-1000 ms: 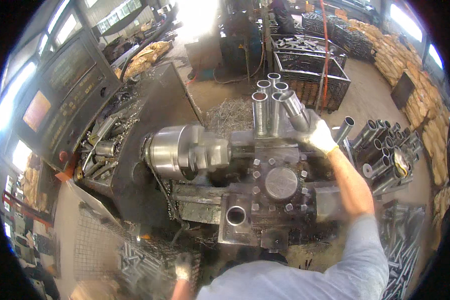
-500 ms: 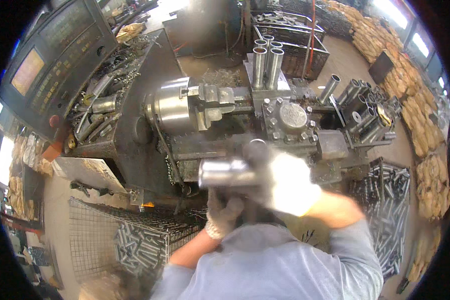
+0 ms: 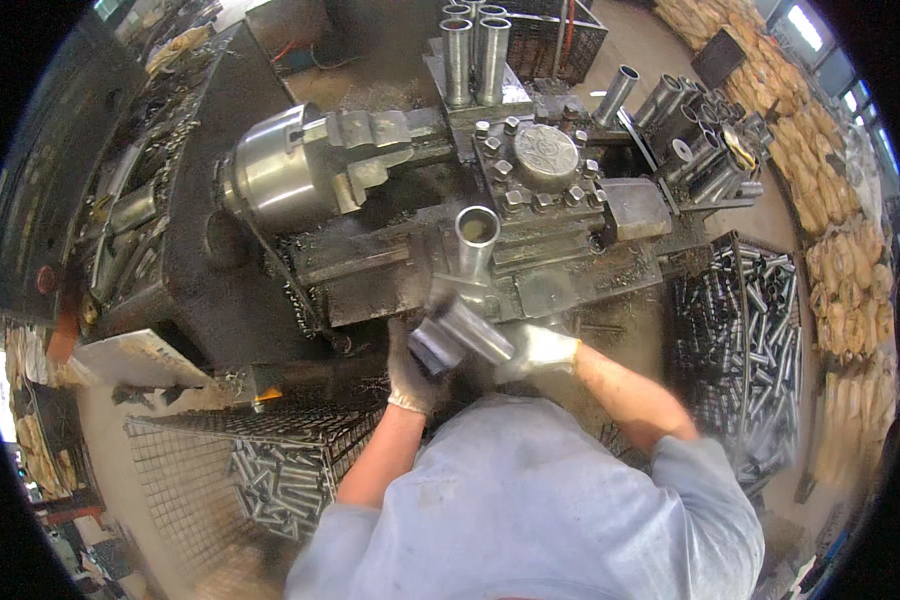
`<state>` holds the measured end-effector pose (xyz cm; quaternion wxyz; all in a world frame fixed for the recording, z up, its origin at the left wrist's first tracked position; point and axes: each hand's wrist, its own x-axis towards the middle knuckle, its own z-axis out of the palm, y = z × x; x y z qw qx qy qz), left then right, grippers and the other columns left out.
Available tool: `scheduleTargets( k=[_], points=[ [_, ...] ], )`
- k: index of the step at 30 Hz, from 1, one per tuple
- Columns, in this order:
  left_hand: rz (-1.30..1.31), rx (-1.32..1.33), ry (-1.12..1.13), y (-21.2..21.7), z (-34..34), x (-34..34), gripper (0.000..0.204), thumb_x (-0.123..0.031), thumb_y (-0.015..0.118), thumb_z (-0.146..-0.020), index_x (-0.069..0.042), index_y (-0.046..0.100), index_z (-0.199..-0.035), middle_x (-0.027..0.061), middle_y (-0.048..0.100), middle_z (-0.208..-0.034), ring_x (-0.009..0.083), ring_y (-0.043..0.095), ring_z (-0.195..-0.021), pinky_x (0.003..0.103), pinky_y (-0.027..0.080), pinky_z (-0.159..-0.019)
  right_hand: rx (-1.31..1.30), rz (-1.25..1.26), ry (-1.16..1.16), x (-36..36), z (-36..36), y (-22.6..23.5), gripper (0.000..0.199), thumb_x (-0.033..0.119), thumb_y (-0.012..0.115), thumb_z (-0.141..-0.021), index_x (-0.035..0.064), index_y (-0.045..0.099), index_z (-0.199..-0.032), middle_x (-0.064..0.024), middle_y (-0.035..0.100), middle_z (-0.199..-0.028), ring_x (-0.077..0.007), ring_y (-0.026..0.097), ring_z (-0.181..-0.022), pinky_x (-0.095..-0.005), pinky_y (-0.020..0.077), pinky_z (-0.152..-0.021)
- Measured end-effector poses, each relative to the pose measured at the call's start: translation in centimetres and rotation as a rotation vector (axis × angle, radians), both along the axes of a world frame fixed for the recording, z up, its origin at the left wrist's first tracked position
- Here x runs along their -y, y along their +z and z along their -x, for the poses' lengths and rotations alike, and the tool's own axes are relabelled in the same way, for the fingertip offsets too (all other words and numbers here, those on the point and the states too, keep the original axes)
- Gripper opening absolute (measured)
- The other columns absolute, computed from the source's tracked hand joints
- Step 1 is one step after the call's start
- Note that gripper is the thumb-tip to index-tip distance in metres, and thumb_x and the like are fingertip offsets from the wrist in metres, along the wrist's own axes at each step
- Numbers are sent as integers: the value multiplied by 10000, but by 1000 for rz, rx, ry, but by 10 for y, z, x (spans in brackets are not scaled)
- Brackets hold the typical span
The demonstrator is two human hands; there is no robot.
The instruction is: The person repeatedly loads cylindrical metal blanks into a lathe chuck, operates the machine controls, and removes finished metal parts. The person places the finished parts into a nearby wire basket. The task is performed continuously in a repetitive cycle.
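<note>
Two short metal tubes, blurred by motion, are held tilted side by side in front of my body. My left hand [image 3: 410, 377], in a white glove, is closed around the darker tube [image 3: 435, 347]. My right hand [image 3: 538, 352], also gloved, grips the lower right end of the shinier tube [image 3: 476, 332]; some of its fingers are hidden. Just beyond them a wider steel tube [image 3: 476, 258] stands upright on the lathe's carriage, its open end up. Behind it are the square tool post [image 3: 546, 155] with its bolts and the lathe chuck [image 3: 285, 170], its jaws holding no tube.
Several tubes [image 3: 473, 55] stand upright on a plate behind the tool post. More lie on a rack [image 3: 705, 140] at the right. Wire baskets of cut tubes stand at the lower left [image 3: 195, 455] and right [image 3: 740, 340]. Stacked sacks [image 3: 840, 250] line the right side.
My right hand has come down and nearer my body, and its tube has swung from level to tilted. The upright tube on the carriage shows more fully. The whole view has shifted.
</note>
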<state>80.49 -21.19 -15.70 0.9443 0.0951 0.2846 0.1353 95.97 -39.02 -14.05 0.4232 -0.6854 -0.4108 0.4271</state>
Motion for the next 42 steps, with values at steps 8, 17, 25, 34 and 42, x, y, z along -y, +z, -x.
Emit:
scheduleTargets(
  k=[8, 17, 25, 34, 42],
  points=[
    [-499, -192, -154, 8, 21, -20, 881, -810, 582, -919, -83, 581, -1416, 114, 743, -1146, 293, 751, -977, 444, 648, -792, 192, -98, -372, 37, -34, 78, 362, 159, 866, -830, 51, 713, -1139, -84, 785, -1026, -146, 748, -915, -340, 625, -858],
    [-2002, -429, -38, 56, -72, -15, 878, -179, 1000, -672, -74, 574, -1432, 133, 762, -1151, 278, 761, -988, 376, 612, -878, 505, 265, -635, 113, -89, 87, 496, 183, 877, -731, 82, 712, -1188, -108, 773, -1029, -242, 777, -938, -402, 626, -868],
    [-1927, -364, 34, 68, -116, -30, 630, -213, 962, -772, -34, 652, -1290, 126, 735, -1203, 245, 716, -1088, 380, 567, -965, 614, -22, -525, 72, -70, 52, 498, 260, 878, -787, 66, 688, -1204, -170, 776, -1028, -303, 784, -972, -416, 631, -848],
    [-335, -39, 182, 56, -32, -69, 627, -571, 789, -927, -121, 643, -1338, 108, 709, -1231, 284, 708, -1077, 465, 606, -980, 748, -38, -49, 7, 9, 40, 473, 311, 765, -881, 93, 689, -1293, -172, 733, -1062, -359, 752, -891, -474, 619, -776],
    [-173, 148, -2, -3, -1, -77, 858, -802, 351, -1025, -50, 680, -1276, 171, 755, -1128, 353, 755, -932, 522, 647, -792, 984, -50, 16, -72, -16, -8, 318, 297, 818, -802, 80, 692, -998, -172, 725, -848, -372, 746, -753, -499, 583, -618]
  ],
)
